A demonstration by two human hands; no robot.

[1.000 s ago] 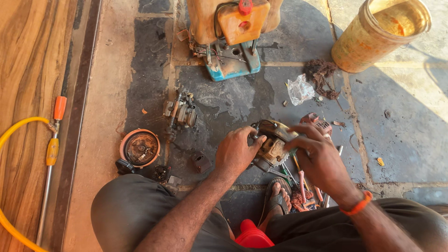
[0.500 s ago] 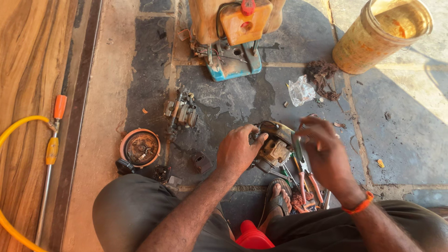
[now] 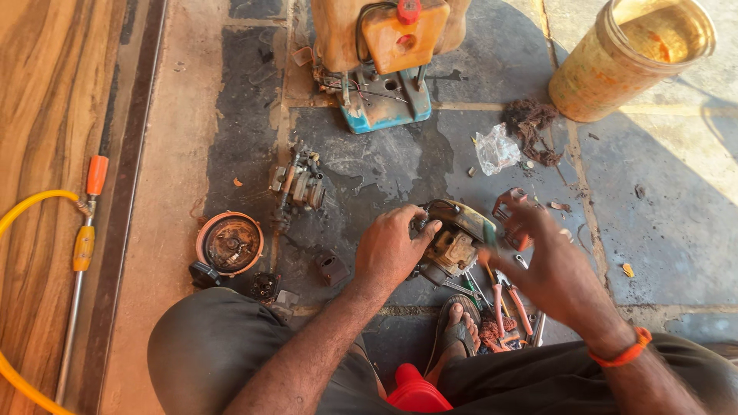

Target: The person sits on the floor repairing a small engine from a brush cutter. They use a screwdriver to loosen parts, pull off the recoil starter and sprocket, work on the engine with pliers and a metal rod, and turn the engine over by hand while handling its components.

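Nearest the camera, a red plastic stool shows between the person's knees, and a foot in a dark sandal rests on the stone floor. Just beside the foot lies a loose heap of hand tools: pliers with red grips and thin steel spanners, greasy and overlapping.

The left hand clamps the small engine part, a grimy metal block with a dull green cover; its fingers curl over the near edge and press against the casing. The part sits on the floor in front of the foot, between both hands. The right hand, with an orange band at the wrist, hovers just right of the part; it is blurred, its fingers loosely spread and pinching nothing that can be made out.

To the left, a round orange-rimmed cover lies face up, rusty inside, with small black pieces beside it. Beyond it stands a carburettor-like metal assembly. A crumpled clear plastic bag and a tangle of brown fibre lie further out.

Farthest, an orange-tanked sprayer on a blue base stands upright, and a worn yellow plastic bucket holds a stained, yellowish inside; whether it holds liquid is unclear. A yellow hose with metal lance runs along the wooden boards at left.
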